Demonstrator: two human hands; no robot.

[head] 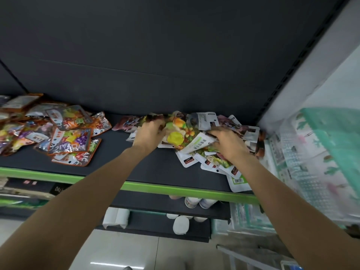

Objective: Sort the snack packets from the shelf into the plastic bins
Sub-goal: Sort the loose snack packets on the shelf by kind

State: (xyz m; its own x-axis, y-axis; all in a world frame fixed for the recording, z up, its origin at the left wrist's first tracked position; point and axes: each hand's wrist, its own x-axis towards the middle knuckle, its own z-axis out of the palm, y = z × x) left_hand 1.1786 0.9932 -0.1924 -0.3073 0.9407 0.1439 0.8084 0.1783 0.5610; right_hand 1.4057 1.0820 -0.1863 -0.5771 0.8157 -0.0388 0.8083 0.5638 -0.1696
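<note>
Snack packets are heaped at the right end of the dark shelf, and you're in with both hands. Your left hand curls onto a fruit-printed pack; your right hand grips the white ones. A second pile lies well apart on the left.

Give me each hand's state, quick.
Left hand: grips packets in the right-hand snack pile.
Right hand: curled on that pile; grip unclear.
</note>
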